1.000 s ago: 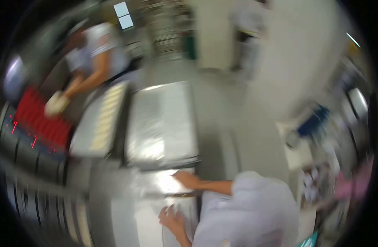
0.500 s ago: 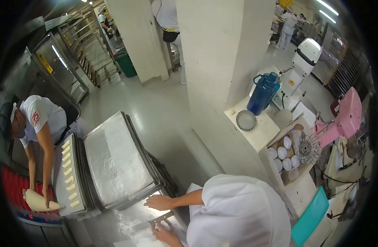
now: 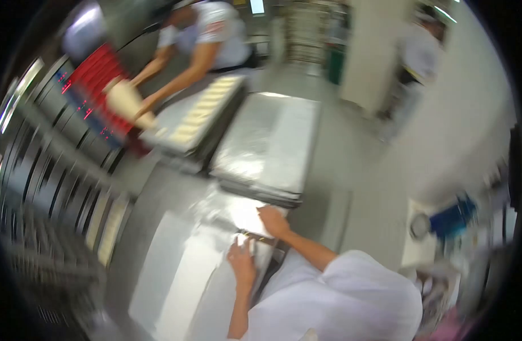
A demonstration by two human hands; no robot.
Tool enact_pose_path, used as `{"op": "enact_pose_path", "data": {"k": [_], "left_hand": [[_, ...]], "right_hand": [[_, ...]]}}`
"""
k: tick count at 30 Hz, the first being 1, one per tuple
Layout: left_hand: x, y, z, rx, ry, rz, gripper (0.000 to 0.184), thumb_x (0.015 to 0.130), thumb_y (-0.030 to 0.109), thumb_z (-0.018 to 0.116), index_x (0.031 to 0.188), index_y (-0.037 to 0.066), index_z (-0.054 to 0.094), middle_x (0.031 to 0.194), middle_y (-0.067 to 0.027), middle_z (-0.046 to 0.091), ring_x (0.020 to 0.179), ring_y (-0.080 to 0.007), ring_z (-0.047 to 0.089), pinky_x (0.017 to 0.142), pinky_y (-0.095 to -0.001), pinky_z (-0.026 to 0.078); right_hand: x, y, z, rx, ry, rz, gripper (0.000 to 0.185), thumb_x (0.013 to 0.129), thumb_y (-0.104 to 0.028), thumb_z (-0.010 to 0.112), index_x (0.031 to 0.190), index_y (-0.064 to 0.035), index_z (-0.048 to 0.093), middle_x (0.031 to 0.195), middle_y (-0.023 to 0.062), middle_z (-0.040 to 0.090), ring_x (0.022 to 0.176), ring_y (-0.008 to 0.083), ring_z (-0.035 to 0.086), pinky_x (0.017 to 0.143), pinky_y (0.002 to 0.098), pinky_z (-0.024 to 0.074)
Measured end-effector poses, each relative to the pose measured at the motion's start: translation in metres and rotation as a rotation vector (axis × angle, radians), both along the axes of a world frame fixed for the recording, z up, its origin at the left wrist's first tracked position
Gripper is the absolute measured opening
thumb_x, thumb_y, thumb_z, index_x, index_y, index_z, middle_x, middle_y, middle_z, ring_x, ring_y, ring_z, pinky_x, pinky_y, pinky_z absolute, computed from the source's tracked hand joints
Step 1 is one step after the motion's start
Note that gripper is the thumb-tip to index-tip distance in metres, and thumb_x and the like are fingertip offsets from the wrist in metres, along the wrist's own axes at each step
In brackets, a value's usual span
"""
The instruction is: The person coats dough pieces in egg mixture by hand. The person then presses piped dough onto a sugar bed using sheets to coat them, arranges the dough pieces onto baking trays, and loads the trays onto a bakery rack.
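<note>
My left hand rests low over the metal worktop, its fingers apart at a scraper-like tool with a dark riveted handle. Blur hides whether the fingers grip it. A small whitish patch shows at those fingertips; I cannot make out what it is. Just beyond the tool, my right hand lies flat with fingers stretched out and nothing visible in it. It is near the front corner of a stack of metal baking trays. Pale sheets cover part of the worktop to the left.
A co-worker leans over a tray of piped dough strips, holding a full piping bag. Tray racks stand at left. Another person is by the pillar. A blue jug stands at right.
My view has swung left and down, so the worktop and racks show more and the jug sits at the edge. Both hands remain near the tool. The co-worker still holds the piping bag.
</note>
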State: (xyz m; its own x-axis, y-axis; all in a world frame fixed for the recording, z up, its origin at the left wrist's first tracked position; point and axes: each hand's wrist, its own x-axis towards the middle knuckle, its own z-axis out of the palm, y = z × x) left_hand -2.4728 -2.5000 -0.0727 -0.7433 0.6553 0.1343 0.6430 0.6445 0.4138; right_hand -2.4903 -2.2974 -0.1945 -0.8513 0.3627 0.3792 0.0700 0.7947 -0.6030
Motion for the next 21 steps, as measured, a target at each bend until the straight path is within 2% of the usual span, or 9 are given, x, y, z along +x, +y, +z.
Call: {"op": "enact_pose_path", "data": {"k": [1,3,4,5,9,13,16,18,21], "left_hand": [[0.005,-0.007,0.004,0.019,-0.002,0.035,0.063,0.07,-0.002,0.061,0.129,0.017,0.046,0.138,-0.0174,0.035,0.123,-0.0345,0.036,0.1,-0.0496,0.027],[0.018,-0.026,0.01,0.067,0.031,0.152,0.056,0.074,0.004,0.061,0.127,0.016,0.048,0.135,-0.0148,0.038,0.122,-0.0322,0.037,0.1,-0.0486,0.026],[0.025,-0.039,0.01,0.081,0.048,0.206,0.054,0.075,0.007,0.061,0.127,0.015,0.048,0.134,-0.0142,0.039,0.121,-0.0317,0.038,0.101,-0.0485,0.025],[0.029,-0.056,0.009,0.088,0.038,0.242,0.054,0.075,0.007,0.061,0.127,0.015,0.048,0.134,-0.0142,0.039,0.121,-0.0317,0.038,0.101,-0.0485,0.025],[0.056,-0.133,-0.008,0.051,0.181,0.709,0.044,0.079,0.018,0.06,0.122,0.011,0.052,0.129,-0.0122,0.045,0.122,-0.0316,0.037,0.102,-0.0483,0.022],[0.091,-0.201,-0.012,0.036,0.243,0.971,0.042,0.079,0.015,0.061,0.12,0.01,0.053,0.127,-0.0123,0.047,0.121,-0.031,0.039,0.103,-0.0479,0.022],[0.12,-0.242,-0.019,0.034,0.328,1.182,0.041,0.079,0.013,0.061,0.119,0.009,0.053,0.125,-0.0129,0.049,0.12,-0.0305,0.041,0.101,-0.0473,0.025],[0.143,-0.279,-0.041,0.072,0.578,1.359,0.04,0.08,0.012,0.062,0.119,0.009,0.053,0.123,-0.0128,0.051,0.118,-0.0313,0.043,0.098,-0.0469,0.031],[0.184,-0.318,-0.059,-0.201,0.454,1.763,0.051,0.081,0.023,0.063,0.125,0.005,0.047,0.126,-0.0125,0.05,0.114,-0.0356,0.046,0.095,-0.0452,0.036]], "right_hand": [[-0.002,0.002,0.01,0.064,0.042,0.009,0.028,0.085,-0.011,0.049,0.11,-0.0003,0.056,0.099,0.0191,0.059,0.094,0.0356,0.054,0.083,0.0454,0.0419],[0.004,0.001,0.048,0.111,-0.078,0.048,0.026,0.084,-0.012,0.052,0.108,-0.0012,0.056,0.094,0.0176,0.057,0.09,0.0342,0.054,0.078,0.0447,0.0417],[0.005,-0.001,0.051,0.093,-0.041,0.046,0.024,0.086,-0.014,0.052,0.107,-0.0022,0.056,0.093,0.0159,0.057,0.09,0.0333,0.053,0.077,0.0436,0.0413],[0.004,-0.004,0.05,0.094,-0.016,0.04,0.024,0.087,-0.015,0.051,0.106,-0.003,0.056,0.093,0.0154,0.056,0.09,0.0332,0.053,0.077,0.0431,0.0411],[0.003,-0.007,0.054,0.11,-0.02,0.017,0.023,0.088,-0.016,0.05,0.107,-0.0043,0.056,0.092,0.0148,0.056,0.09,0.033,0.053,0.079,0.0421,0.0409],[0.002,-0.007,0.047,0.144,-0.003,0.015,0.023,0.089,-0.016,0.049,0.108,-0.0048,0.056,0.091,0.0151,0.054,0.089,0.0333,0.052,0.079,0.0427,0.0408],[0.001,-0.008,0.046,0.157,0.005,0.033,0.023,0.087,-0.014,0.05,0.107,-0.0049,0.055,0.09,0.0138,0.054,0.087,0.0322,0.052,0.075,0.0435,0.0407],[0.0,-0.01,0.047,0.163,0.006,0.036,0.023,0.087,-0.015,0.05,0.107,-0.0044,0.055,0.089,0.0143,0.054,0.087,0.0326,0.052,0.076,0.0438,0.0408],[0.0,-0.01,0.045,0.189,0.063,0.026,0.022,0.088,-0.015,0.05,0.106,-0.004,0.055,0.089,0.0145,0.053,0.088,0.0325,0.052,0.077,0.0432,0.0411]]}}
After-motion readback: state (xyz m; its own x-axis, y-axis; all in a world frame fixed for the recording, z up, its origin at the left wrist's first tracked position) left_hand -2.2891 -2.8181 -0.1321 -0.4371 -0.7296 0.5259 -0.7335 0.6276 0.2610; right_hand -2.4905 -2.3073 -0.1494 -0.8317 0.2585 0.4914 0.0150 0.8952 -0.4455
